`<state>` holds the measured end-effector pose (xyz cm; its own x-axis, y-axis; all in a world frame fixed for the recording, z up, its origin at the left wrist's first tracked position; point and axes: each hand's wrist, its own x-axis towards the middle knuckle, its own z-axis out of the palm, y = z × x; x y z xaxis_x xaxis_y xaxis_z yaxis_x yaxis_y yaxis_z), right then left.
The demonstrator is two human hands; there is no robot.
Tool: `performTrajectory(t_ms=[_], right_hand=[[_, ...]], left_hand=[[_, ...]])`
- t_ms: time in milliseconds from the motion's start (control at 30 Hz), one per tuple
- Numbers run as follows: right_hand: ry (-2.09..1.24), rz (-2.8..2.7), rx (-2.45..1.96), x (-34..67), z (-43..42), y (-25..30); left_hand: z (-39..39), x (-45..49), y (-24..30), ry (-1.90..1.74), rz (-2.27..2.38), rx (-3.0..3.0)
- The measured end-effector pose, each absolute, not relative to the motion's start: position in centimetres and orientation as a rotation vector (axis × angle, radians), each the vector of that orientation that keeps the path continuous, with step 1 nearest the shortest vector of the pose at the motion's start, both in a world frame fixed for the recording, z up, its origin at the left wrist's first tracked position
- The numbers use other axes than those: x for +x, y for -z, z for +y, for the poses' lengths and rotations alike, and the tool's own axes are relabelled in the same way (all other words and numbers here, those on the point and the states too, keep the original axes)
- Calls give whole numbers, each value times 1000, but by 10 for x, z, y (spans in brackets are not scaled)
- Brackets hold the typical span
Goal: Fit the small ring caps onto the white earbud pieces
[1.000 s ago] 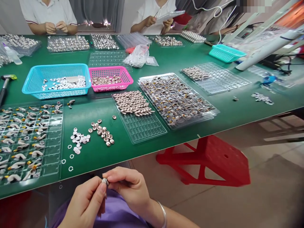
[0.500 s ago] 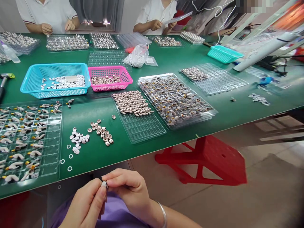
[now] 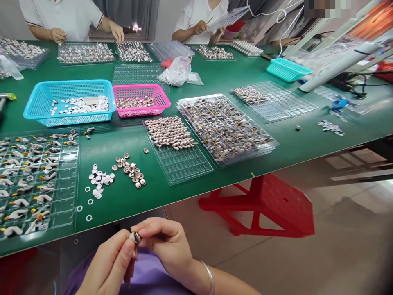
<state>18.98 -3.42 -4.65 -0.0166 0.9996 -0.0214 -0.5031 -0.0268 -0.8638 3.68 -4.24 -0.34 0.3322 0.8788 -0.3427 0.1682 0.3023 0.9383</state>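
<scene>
Over my lap, just below the table edge, my left hand (image 3: 110, 260) pinches a small earbud housing (image 3: 135, 237), pale with a dark rounded face. My right hand (image 3: 166, 239) closes on the same housing from the other side, thumb and fingertips at its dark end. My fingers cover most of it. On the table in front of me lie a cluster of white round discs (image 3: 100, 179), loose beige cup-shaped shells (image 3: 130, 169) and several thin white rings (image 3: 89, 218). At the left, a clear tray (image 3: 66, 209) carries rows of stemmed earbud housings with orange bits.
Blue (image 3: 69, 119) and pink (image 3: 144, 112) baskets of small parts stand behind. Right of them are a half-filled tray (image 3: 184, 168) and a stacked full tray (image 3: 227, 127). A red stool (image 3: 285, 200) stands beyond the table edge. Two co-workers sit across.
The earbud housing has turned slightly in my fingers, so more of its dark face shows. Across the table, a co-worker's hand has reached right to a tray of parts.
</scene>
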Motion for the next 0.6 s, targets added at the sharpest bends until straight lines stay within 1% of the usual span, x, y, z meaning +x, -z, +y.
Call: performTrajectory(t_ms=[167,300,600], right_hand=[[-1520,-704,-851,188,-34,47],[-1502,-738,-844,189,-35,48],[-1418,-847,-893,189,-35,46]], left_hand=[[-42,36,5,-645,1176,1170],[-44,39,1,-687,1244,1140],[-41,30,8,-624,1205,1368]])
